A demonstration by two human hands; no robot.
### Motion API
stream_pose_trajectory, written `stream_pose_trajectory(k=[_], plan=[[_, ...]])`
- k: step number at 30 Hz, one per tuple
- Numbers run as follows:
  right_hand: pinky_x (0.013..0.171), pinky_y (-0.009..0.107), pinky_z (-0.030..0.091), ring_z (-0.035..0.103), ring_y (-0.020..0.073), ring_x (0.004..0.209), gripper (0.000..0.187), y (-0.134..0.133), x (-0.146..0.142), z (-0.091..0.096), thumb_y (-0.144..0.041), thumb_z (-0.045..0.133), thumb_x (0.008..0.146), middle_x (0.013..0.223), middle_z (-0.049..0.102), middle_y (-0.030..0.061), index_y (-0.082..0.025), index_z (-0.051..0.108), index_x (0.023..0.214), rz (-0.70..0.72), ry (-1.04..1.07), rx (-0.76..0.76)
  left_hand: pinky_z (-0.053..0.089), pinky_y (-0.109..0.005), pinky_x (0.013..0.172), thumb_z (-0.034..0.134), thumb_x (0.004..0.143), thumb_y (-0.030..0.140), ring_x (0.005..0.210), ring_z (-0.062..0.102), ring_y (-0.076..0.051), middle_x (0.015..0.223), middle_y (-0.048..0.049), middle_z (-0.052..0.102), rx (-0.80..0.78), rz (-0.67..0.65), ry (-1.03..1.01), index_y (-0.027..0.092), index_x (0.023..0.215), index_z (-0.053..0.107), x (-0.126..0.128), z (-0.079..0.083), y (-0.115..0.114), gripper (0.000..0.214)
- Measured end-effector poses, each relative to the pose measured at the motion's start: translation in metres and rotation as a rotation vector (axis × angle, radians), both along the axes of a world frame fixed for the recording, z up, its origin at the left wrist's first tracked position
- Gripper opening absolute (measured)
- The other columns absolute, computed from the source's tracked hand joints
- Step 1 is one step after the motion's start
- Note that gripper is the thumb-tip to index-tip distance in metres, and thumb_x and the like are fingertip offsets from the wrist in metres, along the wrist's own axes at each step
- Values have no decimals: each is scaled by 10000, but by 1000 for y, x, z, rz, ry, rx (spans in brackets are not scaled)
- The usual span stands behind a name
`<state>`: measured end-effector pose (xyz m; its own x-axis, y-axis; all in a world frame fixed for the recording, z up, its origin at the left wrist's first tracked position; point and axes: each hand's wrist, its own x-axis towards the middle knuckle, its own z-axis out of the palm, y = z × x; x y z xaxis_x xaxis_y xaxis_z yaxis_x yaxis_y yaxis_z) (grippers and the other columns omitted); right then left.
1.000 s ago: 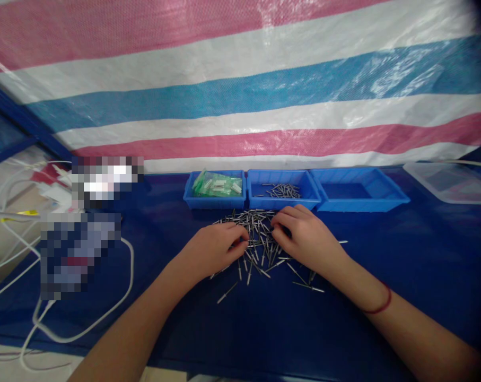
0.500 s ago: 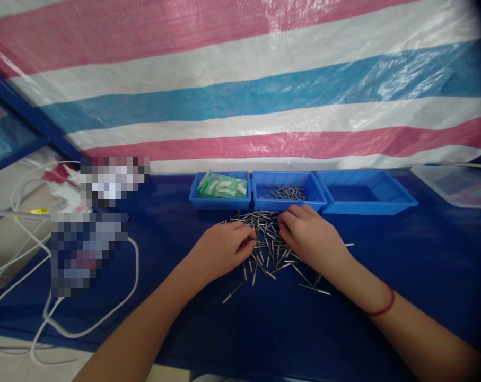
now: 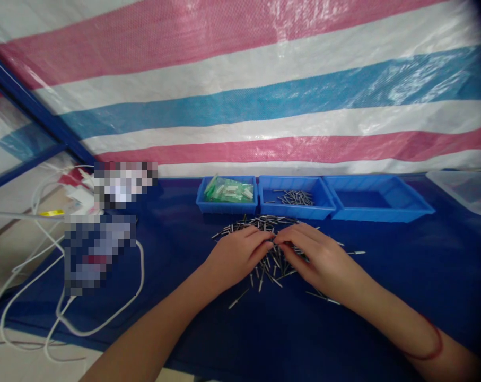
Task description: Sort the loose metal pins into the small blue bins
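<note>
A heap of small metal pins (image 3: 264,225) lies on the blue table (image 3: 264,329) in front of three blue bins. My left hand (image 3: 236,254) and my right hand (image 3: 317,254) both rest on the heap, fingertips meeting at its middle. Fingers of both hands are curled and pinched over the pins; what each pinch holds is too small to make out. The left bin (image 3: 227,194) holds green and white packets. A few pins lie in the middle bin (image 3: 291,199). The right bin (image 3: 377,199) looks bare inside.
White cables (image 3: 85,318) loop over the table's left edge beside blurred objects. A clear plastic tray (image 3: 463,188) sits at the far right. A striped pink, white and blue tarp (image 3: 240,90) hangs behind the bins. A red string circles my right wrist.
My two hands have drawn together over the heap until their fingertips meet. The view has shifted slightly left and down.
</note>
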<state>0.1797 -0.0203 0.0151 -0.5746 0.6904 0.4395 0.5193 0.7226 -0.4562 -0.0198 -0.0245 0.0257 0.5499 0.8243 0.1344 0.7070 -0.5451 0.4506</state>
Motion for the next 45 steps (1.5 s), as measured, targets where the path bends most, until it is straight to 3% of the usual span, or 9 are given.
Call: stream_pose_trajectory(k=[6,11,15,19,25,30,38,43,45], plan=[[792,324,485,599,174,888,121,-6,-3,0,-152,512,893,947,648,54,-211,571,980,-57,168,-87,466,-251,785,401,978,274,887,599,-153,964,-50,623,-41,-48,-57,168,1024,614,2,1,-1,242],[618,290,471,580,153,699,126,-7,-8,-4,-304,589,864,829,636,29,-215,605,951,-202,326,-336,446,-244,764,417,976,281,852,586,-144,906,-38,622,-78,-16,-183,169,969,600,6,4,-2,215],[618,292,472,604,176,750,192,-4,-10,-7,-399,632,826,838,658,43,-211,642,867,-225,466,-496,431,-244,741,446,964,296,804,575,-139,876,-29,621,-93,45,-258,166,923,590,9,4,-3,198],[601,290,461,606,182,756,174,-3,-9,-6,-381,651,815,803,655,44,-207,661,820,-226,509,-466,420,-247,707,455,957,328,761,561,-141,842,-25,615,-130,85,-305,159,935,581,13,0,-4,212],[588,289,437,582,161,718,99,-6,-9,-3,-289,620,854,809,631,48,-211,676,877,-147,451,-301,402,-246,683,422,968,347,751,541,-141,813,-29,590,-118,3,-296,151,927,597,14,-3,-3,265],[595,287,440,588,160,733,122,-7,-6,2,-264,591,874,847,631,51,-231,683,946,-113,410,-248,401,-230,653,515,924,356,690,522,-121,769,-7,571,-92,68,-332,158,872,600,10,1,-2,222],[631,298,429,577,169,746,180,2,-7,-4,-325,549,890,842,642,49,-213,688,867,-136,386,-391,417,-215,643,546,902,359,640,524,-99,776,6,610,-39,154,-349,168,898,621,6,4,-2,205],[536,268,393,491,122,572,261,24,1,-2,-438,592,844,685,591,10,-203,698,885,-398,678,-577,438,-220,645,532,910,311,616,545,-99,778,13,642,-14,166,-332,178,1055,609,8,3,-2,212],[483,250,355,440,100,526,287,32,6,0,-464,607,826,661,558,-1,-196,695,876,-439,815,-673,446,-229,666,516,916,285,644,565,-107,813,0,656,17,154,-294,176,1063,610,7,2,-1,206]])
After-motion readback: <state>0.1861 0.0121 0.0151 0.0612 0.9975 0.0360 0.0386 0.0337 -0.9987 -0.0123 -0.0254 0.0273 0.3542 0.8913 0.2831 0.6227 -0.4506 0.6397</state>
